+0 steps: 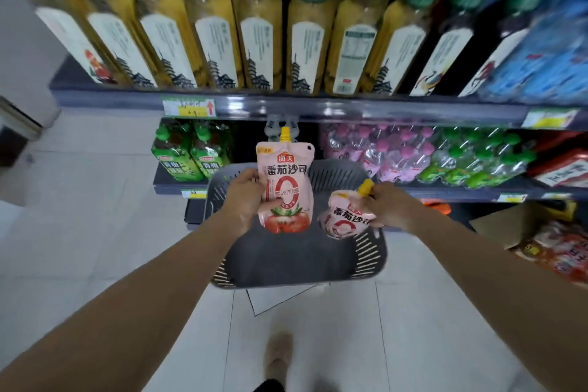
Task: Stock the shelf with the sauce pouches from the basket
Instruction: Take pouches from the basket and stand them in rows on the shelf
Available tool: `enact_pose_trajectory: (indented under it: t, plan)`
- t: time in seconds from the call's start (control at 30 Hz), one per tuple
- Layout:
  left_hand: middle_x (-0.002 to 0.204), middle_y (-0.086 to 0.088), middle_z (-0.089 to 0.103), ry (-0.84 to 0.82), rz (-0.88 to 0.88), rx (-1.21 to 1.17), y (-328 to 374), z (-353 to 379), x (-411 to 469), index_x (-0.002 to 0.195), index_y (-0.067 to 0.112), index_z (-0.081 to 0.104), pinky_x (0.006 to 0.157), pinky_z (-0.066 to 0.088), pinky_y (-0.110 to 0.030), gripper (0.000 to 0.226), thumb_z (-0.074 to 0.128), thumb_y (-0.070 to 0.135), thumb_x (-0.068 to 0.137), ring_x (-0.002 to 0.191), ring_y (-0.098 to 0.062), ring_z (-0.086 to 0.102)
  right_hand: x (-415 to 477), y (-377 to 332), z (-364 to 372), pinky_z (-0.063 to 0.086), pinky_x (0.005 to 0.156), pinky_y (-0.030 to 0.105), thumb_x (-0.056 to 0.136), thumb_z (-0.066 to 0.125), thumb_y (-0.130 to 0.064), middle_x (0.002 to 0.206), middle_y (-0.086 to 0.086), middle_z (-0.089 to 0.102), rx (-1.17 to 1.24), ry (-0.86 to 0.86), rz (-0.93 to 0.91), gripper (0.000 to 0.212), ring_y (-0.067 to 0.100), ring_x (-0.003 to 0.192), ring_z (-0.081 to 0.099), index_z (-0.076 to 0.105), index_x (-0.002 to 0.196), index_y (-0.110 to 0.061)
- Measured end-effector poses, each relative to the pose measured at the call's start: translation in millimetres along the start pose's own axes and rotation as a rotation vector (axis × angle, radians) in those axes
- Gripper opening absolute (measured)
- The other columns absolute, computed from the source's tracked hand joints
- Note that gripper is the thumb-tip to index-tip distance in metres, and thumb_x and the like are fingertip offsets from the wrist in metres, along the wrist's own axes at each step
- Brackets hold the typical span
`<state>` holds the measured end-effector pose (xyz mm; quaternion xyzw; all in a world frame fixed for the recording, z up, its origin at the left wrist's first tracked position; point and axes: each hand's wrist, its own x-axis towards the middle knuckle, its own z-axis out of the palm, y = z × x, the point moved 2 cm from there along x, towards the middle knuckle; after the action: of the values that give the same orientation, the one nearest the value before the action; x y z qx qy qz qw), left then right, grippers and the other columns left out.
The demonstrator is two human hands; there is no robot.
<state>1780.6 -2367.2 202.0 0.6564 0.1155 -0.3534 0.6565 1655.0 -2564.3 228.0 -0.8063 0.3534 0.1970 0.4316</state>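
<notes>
In the head view, your left hand [245,197] grips a pink sauce pouch [284,188] by its left edge, thumb laid across the front; the pouch stands upright, yellow cap on top, tomato picture at the bottom, printed face towards you; it hangs above the far half of the dark slotted basket [286,261], and its cap reaches up to the front rail of the upper shelf [318,105].

Your right hand [386,207] pinches a second pouch [345,216] at the neck, just below its yellow cap; this one tilts, cap pointing up and to the right, and it is blurred; it sits lower than the first pouch, just beside it and apart from it, over the basket's right side; whether it touches the basket wall you cannot tell.

The basket stands on the pale tiled floor [95,216], right in front of the lower shelf.

On the upper shelf a row of yellow bottles [257,41] with white labels leans outward; dark bottles [445,51] stand to their right; a price tag [189,107] with a red arrow is fixed to the rail.

On the lower shelf, green drink packs [191,153] sit at the left; pink-capped bottles [381,153] and green-capped bottles [477,156] lie at the right.

A cardboard box [496,223] stands open at the far right; your shoe [278,356] shows at the bottom.
</notes>
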Motion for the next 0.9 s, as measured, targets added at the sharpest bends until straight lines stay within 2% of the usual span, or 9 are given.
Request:
enact_pose_trajectory:
  t: [0.13, 0.23, 0.3, 0.37, 0.53, 0.67, 0.73, 0.8, 0.9]
  plan:
    - [0.11, -0.013, 0.061, -0.037, 0.104, 0.003, 62, 8, -40, 0.082, 0.009, 0.051, 0.049, 0.059, -0.026, 0.018, 0.042, 0.005, 0.097, 0.102, -0.03, 0.061, -49, -48, -54, 0.053, 0.061, 0.016, 0.094, 0.053, -0.017, 0.077, 0.007, 0.053, 0.028, 0.079, -0.102, 0.012, 0.022, 0.075, 0.061, 0.054, 0.094, -0.004]
    - [0.11, -0.012, 0.062, -0.08, 0.172, -0.005, 108, 21, -75, 0.085, 0.011, 0.052, 0.05, 0.059, -0.027, 0.016, 0.043, 0.006, 0.097, 0.103, -0.03, 0.06, -85, -76, -90, 0.052, 0.068, 0.028, 0.094, 0.051, -0.014, 0.098, 0.019, 0.062, 0.019, 0.175, -0.172, 0.016, 0.036, 0.104, 0.061, 0.056, 0.103, -0.002]
    - [0.104, -0.009, 0.063, -0.121, 0.23, 0.008, 136, 31, -99, 0.084, 0.012, 0.052, 0.05, 0.059, -0.027, 0.016, 0.043, 0.008, 0.097, 0.101, -0.028, 0.061, -110, -95, -113, 0.052, 0.069, 0.034, 0.094, 0.052, -0.018, 0.093, 0.018, 0.06, 0.004, 0.239, -0.231, 0.02, 0.029, 0.087, 0.061, 0.06, 0.098, 0.0]
    - [0.098, -0.006, 0.064, -0.162, 0.302, 0.022, 161, 41, -122, 0.083, 0.013, 0.051, 0.05, 0.059, -0.026, 0.018, 0.042, 0.007, 0.097, 0.097, -0.026, 0.061, -137, -112, -136, 0.048, 0.064, 0.037, 0.091, 0.056, -0.017, 0.072, 0.011, 0.051, 0.08, 0.3, -0.264, 0.02, 0.023, 0.067, 0.051, 0.056, 0.077, -0.003]
    - [0.104, -0.012, 0.062, -0.224, 0.467, 0.019, 218, 65, -165, 0.078, 0.012, 0.05, 0.043, 0.055, -0.023, 0.02, 0.044, 0.004, 0.096, 0.094, -0.026, 0.062, -198, -153, -190, 0.046, 0.053, 0.022, 0.088, 0.062, -0.02, 0.063, 0.006, 0.049, 0.114, 0.447, -0.4, 0.02, 0.016, 0.057, 0.047, 0.065, 0.083, -0.001]
    - [0.098, -0.009, 0.065, -0.262, 0.559, -0.013, 262, 82, -196, 0.079, 0.012, 0.053, 0.045, 0.056, -0.023, 0.021, 0.044, 0.002, 0.095, 0.1, -0.029, 0.062, -243, -182, -226, 0.038, 0.048, 0.021, 0.086, 0.066, -0.025, 0.055, -0.002, 0.043, 0.127, 0.578, -0.491, 0.028, 0.011, 0.051, 0.041, 0.059, 0.062, -0.012]
    - [0.096, -0.005, 0.065, -0.314, 0.617, -0.03, 280, 91, -210, 0.08, 0.012, 0.052, 0.047, 0.057, -0.022, 0.021, 0.042, 0.004, 0.096, 0.1, -0.026, 0.062, -257, -192, -245, 0.042, 0.054, 0.026, 0.085, 0.067, -0.026, 0.069, 0.007, 0.054, 0.15, 0.648, -0.525, 0.029, 0.013, 0.058, 0.049, 0.066, 0.082, 0.003]
    - [0.098, -0.003, 0.064, -0.352, 0.687, -0.04, 297, 101, -222, 0.081, 0.013, 0.053, 0.049, 0.058, -0.024, 0.022, 0.041, 0.004, 0.097, 0.1, -0.023, 0.062, -266, -200, -264, 0.046, 0.061, 0.027, 0.083, 0.068, -0.03, 0.1, 0.016, 0.065, 0.163, 0.74, -0.554, 0.045, 0.013, 0.069, 0.054, 0.064, 0.11, 0.006]
    - [0.103, -0.004, 0.064, -0.359, 0.753, -0.058, 316, 119, -230, 0.083, 0.011, 0.053, 0.052, 0.059, -0.027, 0.02, 0.041, 0.004, 0.097, 0.1, -0.022, 0.062, -273, -208, -289, 0.05, 0.073, 0.023, 0.08, 0.071, -0.034, 0.11, 0.011, 0.065, 0.21, 0.834, -0.578, 0.045, 0.015, 0.086, 0.059, 0.065, 0.111, -0.001]
